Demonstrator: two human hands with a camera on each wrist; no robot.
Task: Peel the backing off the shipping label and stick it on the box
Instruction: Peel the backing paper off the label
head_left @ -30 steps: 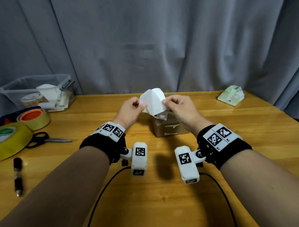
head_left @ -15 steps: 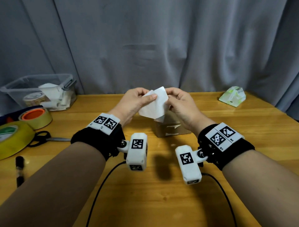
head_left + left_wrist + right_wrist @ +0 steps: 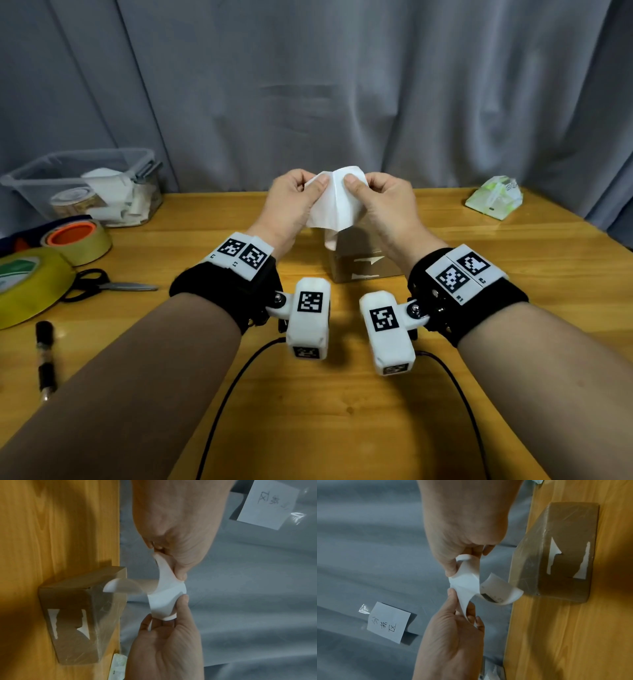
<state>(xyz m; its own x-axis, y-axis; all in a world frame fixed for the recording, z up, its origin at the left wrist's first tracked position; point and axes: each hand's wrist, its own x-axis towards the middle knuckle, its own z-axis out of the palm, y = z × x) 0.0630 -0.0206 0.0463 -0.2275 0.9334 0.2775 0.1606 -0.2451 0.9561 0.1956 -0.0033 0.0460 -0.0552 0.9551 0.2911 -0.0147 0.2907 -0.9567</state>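
Note:
The white shipping label [image 3: 334, 202] is held up in the air above the far side of the brown cardboard box [image 3: 363, 270]. My left hand [image 3: 317, 183] pinches its top left edge and my right hand [image 3: 352, 181] pinches its top right edge, thumbs almost touching. The sheet is bent into a ridge between them. In the right wrist view a printed flap of the label [image 3: 496, 591] curls away towards the box [image 3: 556, 555], below my right hand [image 3: 467, 561] and left hand [image 3: 465, 608]. The box [image 3: 73, 615] carries clear tape and torn white scraps.
A clear plastic bin [image 3: 82, 185] stands at the back left. Two tape rolls [image 3: 78, 243], scissors [image 3: 109, 284] and a black pen [image 3: 44, 356] lie on the left of the wooden table [image 3: 308, 428]. A green-white packet [image 3: 493, 197] sits back right. A grey curtain [image 3: 308, 85] hangs behind.
Both hands have lifted the label a little and drawn together, so the thumbs now meet at its top edge. The sheet has gone from flatter to a sharp ridge.

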